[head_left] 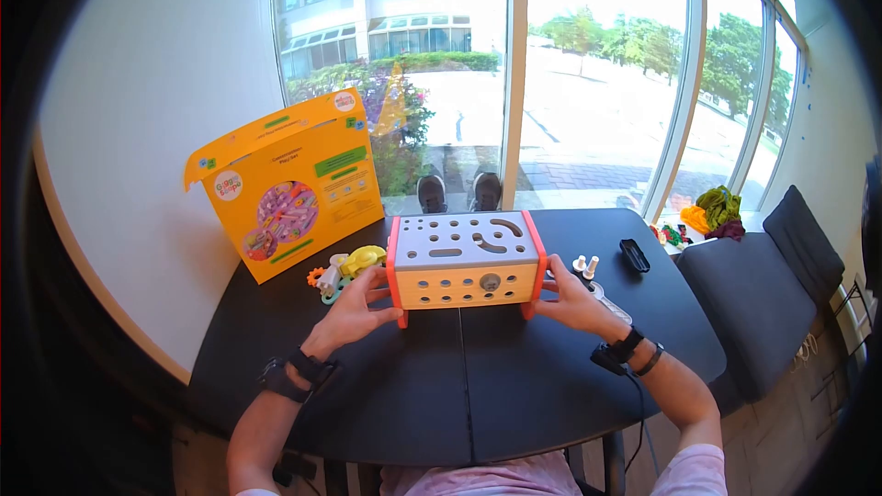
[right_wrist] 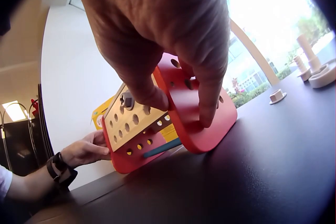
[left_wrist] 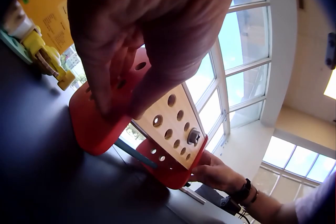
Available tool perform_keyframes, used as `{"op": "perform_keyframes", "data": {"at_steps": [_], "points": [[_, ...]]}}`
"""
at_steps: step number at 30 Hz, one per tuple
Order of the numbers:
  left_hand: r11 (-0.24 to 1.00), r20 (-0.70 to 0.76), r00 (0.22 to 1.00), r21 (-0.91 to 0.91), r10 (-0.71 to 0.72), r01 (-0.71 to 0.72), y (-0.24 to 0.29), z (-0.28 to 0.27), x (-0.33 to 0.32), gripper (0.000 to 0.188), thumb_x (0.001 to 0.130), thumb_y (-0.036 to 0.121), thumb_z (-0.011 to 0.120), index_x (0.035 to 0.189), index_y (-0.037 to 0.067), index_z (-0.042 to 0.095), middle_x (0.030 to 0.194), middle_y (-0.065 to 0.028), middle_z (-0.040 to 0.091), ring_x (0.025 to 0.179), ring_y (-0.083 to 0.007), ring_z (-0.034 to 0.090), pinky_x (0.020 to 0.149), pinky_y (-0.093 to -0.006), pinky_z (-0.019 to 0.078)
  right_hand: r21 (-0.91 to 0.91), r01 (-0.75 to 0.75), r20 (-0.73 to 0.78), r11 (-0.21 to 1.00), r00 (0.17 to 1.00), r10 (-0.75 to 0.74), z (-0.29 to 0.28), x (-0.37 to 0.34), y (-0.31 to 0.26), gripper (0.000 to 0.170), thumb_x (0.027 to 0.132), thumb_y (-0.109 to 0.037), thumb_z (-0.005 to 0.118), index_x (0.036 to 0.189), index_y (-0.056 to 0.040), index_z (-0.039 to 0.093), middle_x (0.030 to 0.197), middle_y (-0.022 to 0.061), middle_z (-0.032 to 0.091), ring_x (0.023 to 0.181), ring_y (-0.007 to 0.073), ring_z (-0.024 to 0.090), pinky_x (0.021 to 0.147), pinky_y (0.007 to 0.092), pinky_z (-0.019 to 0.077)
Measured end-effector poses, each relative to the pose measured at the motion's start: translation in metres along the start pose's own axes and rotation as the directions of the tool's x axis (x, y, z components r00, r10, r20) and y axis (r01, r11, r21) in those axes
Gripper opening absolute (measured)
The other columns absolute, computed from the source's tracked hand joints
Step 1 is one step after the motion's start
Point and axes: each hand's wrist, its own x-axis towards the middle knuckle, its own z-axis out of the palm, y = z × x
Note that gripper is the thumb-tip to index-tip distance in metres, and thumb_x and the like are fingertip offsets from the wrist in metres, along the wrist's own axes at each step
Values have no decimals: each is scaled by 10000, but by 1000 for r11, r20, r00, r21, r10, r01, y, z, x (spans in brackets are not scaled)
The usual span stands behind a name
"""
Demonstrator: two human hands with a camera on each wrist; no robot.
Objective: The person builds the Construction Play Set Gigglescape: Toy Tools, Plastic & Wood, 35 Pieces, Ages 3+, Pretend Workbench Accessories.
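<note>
A toy workbench of wood, with a grey-lavender top (head_left: 450, 262) full of holes, stands in front of me on the black table. Its pale wooden front (head_left: 459, 279) has rows of holes and a grey screw (head_left: 491, 283) towards the right. My left hand (head_left: 354, 312) pinches the left red end panel (left_wrist: 94, 129) between thumb and fingers. On the opposite side, my right hand (head_left: 577, 303) grips the right red end panel (right_wrist: 197, 139) likewise. A blue-green rod (right_wrist: 164, 148) runs between the panels low down, close over the tabletop.
An orange cardboard box (head_left: 303, 174) stands at the back left. Yellow, white and orange toy pieces (head_left: 363, 260) lie beside the left hand. Pale toy bolts (head_left: 590, 266) and a small black case (head_left: 634, 255) sit to the right. Beyond the table are a dark chair (head_left: 753, 285) and windows.
</note>
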Motion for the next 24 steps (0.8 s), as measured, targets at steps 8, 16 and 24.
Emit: {"op": "perform_keyframes", "data": {"at_steps": [8,16,24], "points": [[970,-61,992,224,114,-98,14,-60,8,638,980,-20,798,1567,8,552,1594,-180,615,1494,-310,594,1217,-442,529,-200,33,-118,979,991,-58,-16,-9,-18,490,982,-88,756,1420,-22,547,1447,146,667,1217,238,750,852,347,617],[962,-307,947,274,93,-6,10,-128,3,519,1027,108,777,1504,7,597,1470,-176,689,1327,-289,686,1092,-417,591,-182,64,-366,981,922,-128,-97,-11,-21,132,1063,-84,724,1104,-4,821,952,68,821,811,117,781,653,256,618],[967,-333,942,249,30,57,-6,-129,5,497,1029,104,780,1487,24,605,1441,-157,690,1229,-234,727,964,-360,639,-243,-59,-438,968,897,-55,-136,-10,10,198,1101,-192,732,1175,-33,825,904,72,829,741,110,777,584,256,580]]}}
